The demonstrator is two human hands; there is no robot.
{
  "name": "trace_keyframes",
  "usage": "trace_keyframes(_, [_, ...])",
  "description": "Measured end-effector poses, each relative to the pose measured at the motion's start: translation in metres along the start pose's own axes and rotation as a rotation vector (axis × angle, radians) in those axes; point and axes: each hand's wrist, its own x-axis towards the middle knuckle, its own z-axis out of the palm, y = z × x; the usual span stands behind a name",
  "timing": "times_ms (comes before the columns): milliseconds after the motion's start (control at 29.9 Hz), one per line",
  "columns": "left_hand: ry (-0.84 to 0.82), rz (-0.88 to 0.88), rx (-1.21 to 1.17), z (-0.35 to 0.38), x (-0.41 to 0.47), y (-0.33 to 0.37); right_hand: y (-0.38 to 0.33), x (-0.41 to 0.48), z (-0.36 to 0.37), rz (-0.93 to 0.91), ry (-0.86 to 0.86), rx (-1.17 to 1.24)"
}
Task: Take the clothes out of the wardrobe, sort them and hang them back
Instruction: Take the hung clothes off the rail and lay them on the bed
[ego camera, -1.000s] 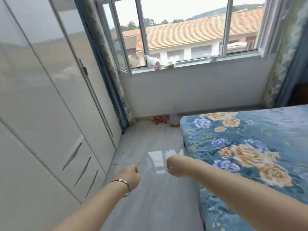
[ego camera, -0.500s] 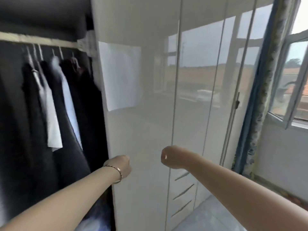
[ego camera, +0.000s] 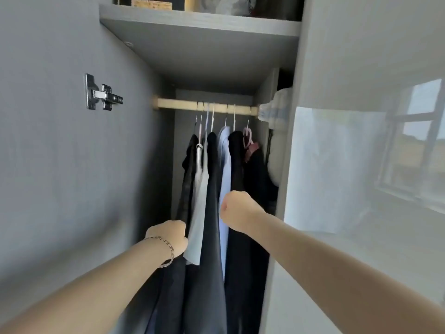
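I have turned round to face the open wardrobe (ego camera: 204,56), so the clothes (ego camera: 212,177) on the rail (ego camera: 183,106) are now close enough to start taking out, but my left hand (ego camera: 168,237) and right hand (ego camera: 237,209) are curled into fists, holding nothing.

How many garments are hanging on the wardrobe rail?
6, left to right: black garment, white garment, navy garment, pale blue garment, second black garment, dark garment on a pink hanger. Others may hide between them.
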Motion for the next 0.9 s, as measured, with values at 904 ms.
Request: trace_keyframes(904, [0.044,-0.124,-0.082,-0.021,0.166,-0.089,-0.107,0.245,-0.021,0.109,0.363,0.523])
